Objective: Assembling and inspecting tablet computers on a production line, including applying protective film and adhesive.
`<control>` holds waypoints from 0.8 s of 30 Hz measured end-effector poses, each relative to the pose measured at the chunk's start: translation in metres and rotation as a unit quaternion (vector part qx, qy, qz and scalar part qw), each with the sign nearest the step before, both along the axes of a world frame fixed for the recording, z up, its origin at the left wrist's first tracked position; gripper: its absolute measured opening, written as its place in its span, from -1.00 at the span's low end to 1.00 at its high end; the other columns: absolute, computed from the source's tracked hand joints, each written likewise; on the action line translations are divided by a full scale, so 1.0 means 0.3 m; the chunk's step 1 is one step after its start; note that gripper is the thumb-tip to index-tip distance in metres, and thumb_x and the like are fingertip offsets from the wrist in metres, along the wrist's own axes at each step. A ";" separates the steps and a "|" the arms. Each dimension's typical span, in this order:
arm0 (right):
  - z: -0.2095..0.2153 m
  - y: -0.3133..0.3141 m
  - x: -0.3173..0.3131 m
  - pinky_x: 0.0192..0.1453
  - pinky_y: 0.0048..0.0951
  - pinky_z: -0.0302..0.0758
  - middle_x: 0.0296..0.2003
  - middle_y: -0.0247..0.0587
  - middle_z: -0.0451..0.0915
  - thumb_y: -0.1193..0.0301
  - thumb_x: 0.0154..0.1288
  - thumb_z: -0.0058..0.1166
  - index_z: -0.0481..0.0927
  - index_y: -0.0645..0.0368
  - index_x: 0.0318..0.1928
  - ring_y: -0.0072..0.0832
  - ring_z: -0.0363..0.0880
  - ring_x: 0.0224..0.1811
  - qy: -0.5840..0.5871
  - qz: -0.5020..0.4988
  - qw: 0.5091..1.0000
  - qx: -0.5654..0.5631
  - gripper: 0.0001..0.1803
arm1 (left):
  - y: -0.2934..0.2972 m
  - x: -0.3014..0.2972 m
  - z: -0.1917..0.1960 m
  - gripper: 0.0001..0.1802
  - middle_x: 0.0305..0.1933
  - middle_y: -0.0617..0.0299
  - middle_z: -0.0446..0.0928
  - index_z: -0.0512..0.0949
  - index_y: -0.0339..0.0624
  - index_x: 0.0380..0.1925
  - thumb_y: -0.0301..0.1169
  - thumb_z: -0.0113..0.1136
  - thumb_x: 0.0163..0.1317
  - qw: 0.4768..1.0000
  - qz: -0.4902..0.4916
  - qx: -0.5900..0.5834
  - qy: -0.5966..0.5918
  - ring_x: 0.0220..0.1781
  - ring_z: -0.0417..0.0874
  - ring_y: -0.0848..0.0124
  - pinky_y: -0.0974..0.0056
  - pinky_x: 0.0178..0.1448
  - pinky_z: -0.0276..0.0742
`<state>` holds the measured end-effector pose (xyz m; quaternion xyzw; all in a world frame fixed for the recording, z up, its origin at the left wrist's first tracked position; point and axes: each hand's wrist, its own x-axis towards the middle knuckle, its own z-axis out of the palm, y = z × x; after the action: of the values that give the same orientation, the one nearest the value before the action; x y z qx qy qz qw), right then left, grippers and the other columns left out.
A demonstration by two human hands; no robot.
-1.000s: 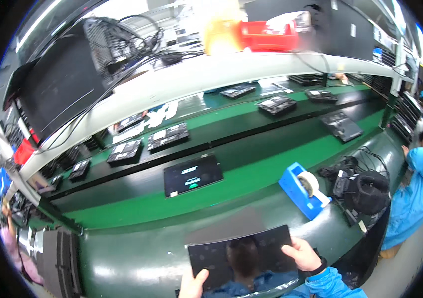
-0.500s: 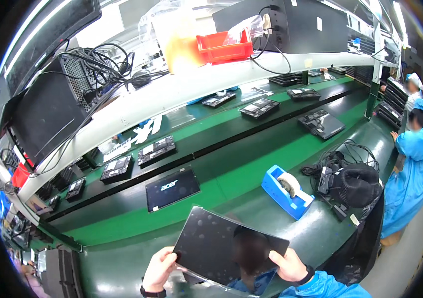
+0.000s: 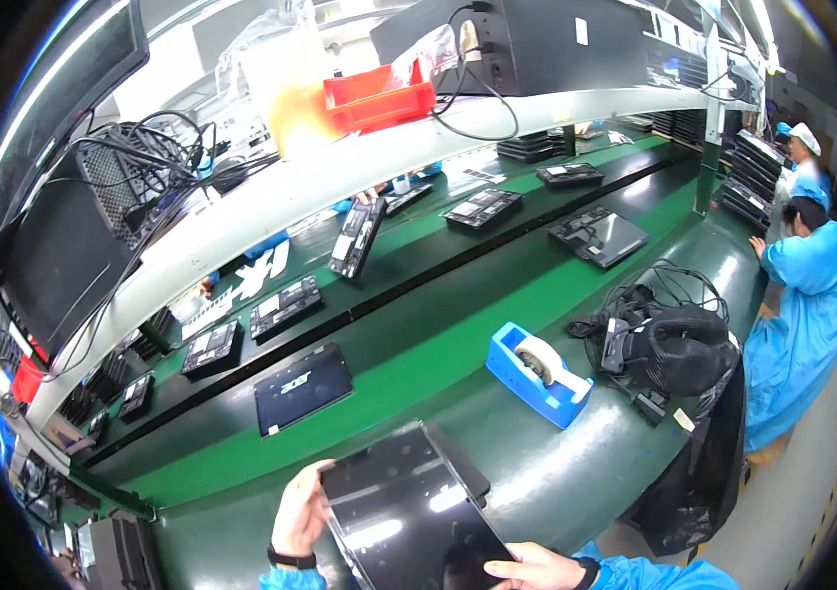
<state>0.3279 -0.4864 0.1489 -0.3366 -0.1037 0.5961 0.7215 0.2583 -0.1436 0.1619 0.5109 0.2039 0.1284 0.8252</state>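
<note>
L hand [image 3: 300, 511] clamped on L edge of glossy blk panel [image 3: 404, 516], R hand [image 3: 541, 567] pinching its R side, thumb on face; fingers behind hidden from me. I see it tilted over tbl [image 3: 556, 492], twd near edge; blue tape dispenser [image 3: 517, 383] nr far edge.

Wide head-worn fisheye — downward-facing, close above both hands [image 3: 298, 513]

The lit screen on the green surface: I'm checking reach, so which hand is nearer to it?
Left. The left hand, at the glossy panel's left edge, is on the person's side of the lit screen; the right hand is farther, off to the right.
</note>
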 end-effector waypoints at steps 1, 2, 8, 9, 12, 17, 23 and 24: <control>-0.028 0.008 0.004 0.04 -0.23 0.57 0.08 -0.15 0.39 0.42 0.40 -0.10 0.23 0.31 0.24 -0.33 0.43 0.09 0.009 0.005 1.000 -0.009 -0.54 | -0.066 -0.001 -0.002 -0.63 -0.31 0.23 0.57 0.48 -0.27 -0.10 -0.17 -0.06 0.38 0.990 0.032 -0.113 -0.082 -0.32 0.59 0.45 0.32 -0.26 0.54; -0.026 0.010 0.012 0.04 -0.23 0.57 0.08 -0.15 0.39 0.42 0.40 -0.10 0.23 0.31 0.24 -0.33 0.43 0.09 0.007 -0.004 1.000 -0.011 -0.54 | -0.145 -0.013 0.003 -0.57 -0.27 0.17 0.55 0.43 -0.25 -0.06 -0.09 -0.16 0.41 0.991 0.064 -0.115 -0.008 -0.26 0.59 0.35 0.25 -0.24 0.56; 0.056 0.050 0.076 -0.03 -0.34 0.59 0.08 -0.15 0.41 0.46 0.40 -0.10 0.25 0.33 0.22 -0.35 0.49 0.01 -0.129 -0.016 0.991 0.001 -0.57 | -0.390 -0.079 -0.066 -0.47 0.12 0.14 0.43 0.28 -0.32 0.20 -0.49 0.12 0.21 0.995 0.049 0.001 0.091 0.08 0.48 0.28 0.24 0.15 0.45; 0.038 0.039 0.096 -0.06 -0.37 0.59 0.06 -0.16 0.43 0.46 0.39 -0.08 0.24 0.31 0.24 -0.37 0.53 -0.07 -0.157 -0.001 0.988 0.005 -0.55 | -0.405 -0.072 -0.097 -0.44 0.13 0.13 0.41 0.24 -0.28 0.23 -0.51 0.11 0.20 0.996 0.053 -0.023 0.067 0.08 0.48 0.27 0.23 0.14 0.46; 0.045 0.010 0.239 0.07 -0.39 0.44 -0.10 -0.19 0.57 0.35 0.33 0.01 0.52 0.23 0.02 -0.49 0.51 -0.05 -0.444 0.027 0.887 -0.126 -0.69 | -0.433 -0.078 -0.151 -0.34 0.16 0.12 0.37 0.13 -0.15 0.31 -0.57 0.08 0.19 0.992 0.094 -0.080 0.033 0.08 0.48 0.24 0.21 0.09 0.50; 0.021 -0.060 0.667 -0.14 -0.20 0.38 -0.40 -0.04 0.47 0.28 0.16 0.12 0.60 0.21 -0.35 -0.13 0.41 -0.30 -0.721 -0.407 0.429 -0.361 -0.78 | -0.421 -0.128 -0.109 -0.37 0.12 0.11 0.40 0.16 -0.21 0.28 -0.57 0.09 0.19 0.987 0.139 -0.059 0.063 0.03 0.50 0.24 0.21 0.05 0.52; -0.070 -0.095 0.849 -0.35 -0.38 0.40 -0.48 -0.18 0.52 0.23 0.19 0.15 0.56 0.22 -0.37 -0.44 0.46 -0.45 -0.593 -0.155 0.680 -0.403 -0.72 | -0.399 -0.126 -0.130 -0.43 0.11 0.13 0.42 0.24 -0.26 0.23 -0.53 0.11 0.20 0.985 0.165 -0.014 0.054 0.03 0.50 0.26 0.24 0.08 0.48; -0.076 -0.098 0.850 -0.35 -0.38 0.40 -0.48 -0.18 0.52 0.23 0.19 0.15 0.56 0.22 -0.37 -0.44 0.46 -0.45 -0.593 -0.153 0.680 -0.403 -0.72 | -0.397 -0.130 -0.127 -0.43 0.11 0.14 0.42 0.24 -0.26 0.23 -0.53 0.11 0.20 0.984 0.165 -0.015 0.062 0.03 0.50 0.27 0.24 0.08 0.48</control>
<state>0.5830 -0.5157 0.1262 -0.8891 -0.2071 0.1370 0.3844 0.2192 -0.2626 0.1238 0.4651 0.3377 0.2278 0.7860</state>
